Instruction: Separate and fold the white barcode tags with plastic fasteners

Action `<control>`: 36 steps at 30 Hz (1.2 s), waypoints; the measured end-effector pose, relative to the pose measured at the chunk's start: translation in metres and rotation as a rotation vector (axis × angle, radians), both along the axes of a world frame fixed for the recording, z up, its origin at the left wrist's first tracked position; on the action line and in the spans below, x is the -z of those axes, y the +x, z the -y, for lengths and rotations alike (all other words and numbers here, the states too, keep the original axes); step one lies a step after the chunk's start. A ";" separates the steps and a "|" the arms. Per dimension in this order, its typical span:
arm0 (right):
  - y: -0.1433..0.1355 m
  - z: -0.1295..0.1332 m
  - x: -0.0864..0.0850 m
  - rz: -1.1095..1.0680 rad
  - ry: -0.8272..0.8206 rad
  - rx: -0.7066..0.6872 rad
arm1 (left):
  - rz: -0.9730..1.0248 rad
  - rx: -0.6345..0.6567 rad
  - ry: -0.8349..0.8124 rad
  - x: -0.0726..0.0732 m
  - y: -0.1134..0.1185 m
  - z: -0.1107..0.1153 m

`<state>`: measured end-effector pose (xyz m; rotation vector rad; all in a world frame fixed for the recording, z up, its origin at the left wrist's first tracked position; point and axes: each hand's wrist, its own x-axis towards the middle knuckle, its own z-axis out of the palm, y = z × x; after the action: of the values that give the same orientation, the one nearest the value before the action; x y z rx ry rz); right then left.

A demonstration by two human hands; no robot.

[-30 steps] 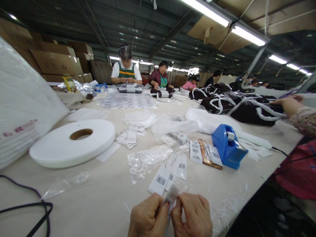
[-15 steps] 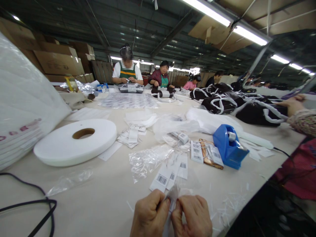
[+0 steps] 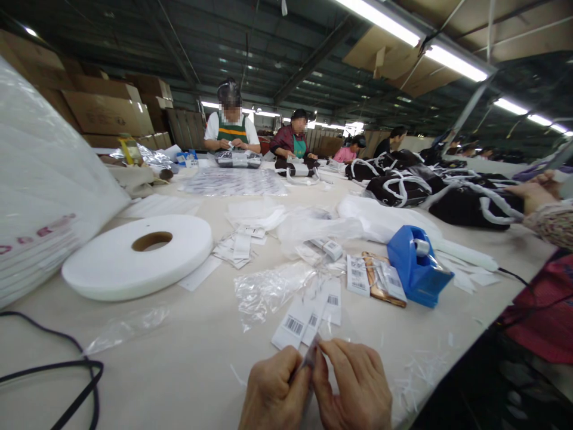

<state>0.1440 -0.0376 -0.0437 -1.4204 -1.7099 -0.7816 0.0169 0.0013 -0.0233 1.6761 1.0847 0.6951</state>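
Note:
At the near edge of the table, my left hand (image 3: 274,388) is closed on a thin translucent plastic piece (image 3: 310,356). Close beside it on the right, my right hand (image 3: 351,382) pinches the same piece between thumb and fingers. Its lower part is mostly hidden between the hands. Just beyond my fingertips lie white barcode tags (image 3: 293,327), fanned out flat. Crumpled clear plastic (image 3: 268,289) rests to their left. Farther right are bagged tags with a brown item (image 3: 380,279), next to a blue tape dispenser (image 3: 418,266).
A large white roll (image 3: 138,280) lies at the left, near black cords (image 3: 74,406). White scraps (image 3: 414,376) dot the right edge. Dark bundles with white straps (image 3: 470,206) and another person's hand (image 3: 537,192) are at the far right. Other people sit across the table (image 3: 179,364).
My hands have shifted slightly right, and the plastic piece between them now shows as a narrower strip. The person's hand at the far right has moved a little.

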 end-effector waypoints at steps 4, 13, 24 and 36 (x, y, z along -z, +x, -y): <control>-0.001 -0.005 0.001 0.034 0.009 -0.004 | -0.056 0.007 0.053 0.000 0.000 -0.001; -0.004 -0.005 -0.002 0.022 0.096 -0.047 | -0.191 0.024 0.225 0.009 -0.002 0.000; -0.006 -0.006 -0.003 0.022 0.090 -0.067 | -0.405 0.038 0.431 0.007 -0.005 -0.001; -0.004 -0.005 0.001 0.040 0.041 -0.087 | -0.505 0.085 0.569 0.002 -0.005 0.003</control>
<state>0.1404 -0.0329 -0.0444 -1.3015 -1.7641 -0.7977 0.0123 -0.0019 -0.0256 2.4662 1.2176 0.5670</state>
